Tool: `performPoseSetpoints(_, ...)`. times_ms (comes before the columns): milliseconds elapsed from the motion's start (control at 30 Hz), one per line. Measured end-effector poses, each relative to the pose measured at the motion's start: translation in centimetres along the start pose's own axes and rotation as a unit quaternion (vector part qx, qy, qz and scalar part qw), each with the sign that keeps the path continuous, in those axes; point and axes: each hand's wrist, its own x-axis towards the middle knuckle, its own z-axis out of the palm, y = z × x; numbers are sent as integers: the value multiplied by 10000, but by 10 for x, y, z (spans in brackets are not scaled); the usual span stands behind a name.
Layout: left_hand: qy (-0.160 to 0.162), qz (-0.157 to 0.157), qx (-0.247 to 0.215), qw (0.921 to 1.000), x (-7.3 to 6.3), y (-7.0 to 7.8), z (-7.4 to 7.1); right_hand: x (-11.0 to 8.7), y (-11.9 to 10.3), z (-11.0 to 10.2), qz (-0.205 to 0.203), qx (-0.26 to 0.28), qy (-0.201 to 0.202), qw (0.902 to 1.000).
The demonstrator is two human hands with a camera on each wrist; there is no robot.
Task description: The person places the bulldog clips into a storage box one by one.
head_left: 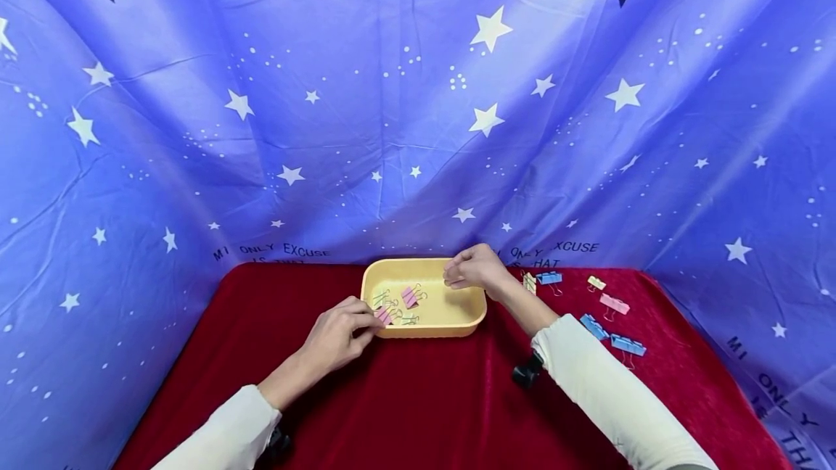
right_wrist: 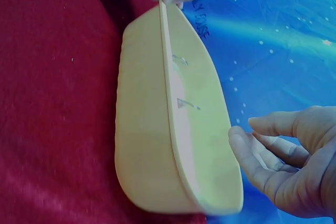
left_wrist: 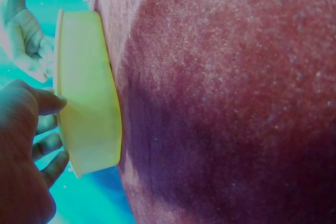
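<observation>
A yellow rectangular tray [head_left: 431,332] stands at the back middle of the red cloth. My left hand [head_left: 341,332] pinches its rim at the front left corner, thumb outside and fingers over the inner side, as the left wrist view [left_wrist: 31,129] shows. Several pink and green binder clips [head_left: 410,297] lie in the tray's left half. Above the right end of the tray, my right hand [head_left: 477,268] hovers by the back rim. Its fingers are loosely bent with a gap to the thumb, and the right wrist view [right_wrist: 294,156] shows nothing held.
Loose binder clips lie on the red cloth [head_left: 424,405] to the right: blue ones [head_left: 628,344], a pink one [head_left: 615,303] and yellow ones [head_left: 596,283]. One yellow clip [head_left: 529,283] is close behind my right wrist. A blue star-printed curtain [head_left: 392,129] hangs behind and along both sides.
</observation>
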Motion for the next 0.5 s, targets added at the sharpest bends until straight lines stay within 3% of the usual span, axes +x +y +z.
performPoseSetpoints(500,-59,-57,-44,10000,0,0,-2,-16,19,-55,21,78,257,9996)
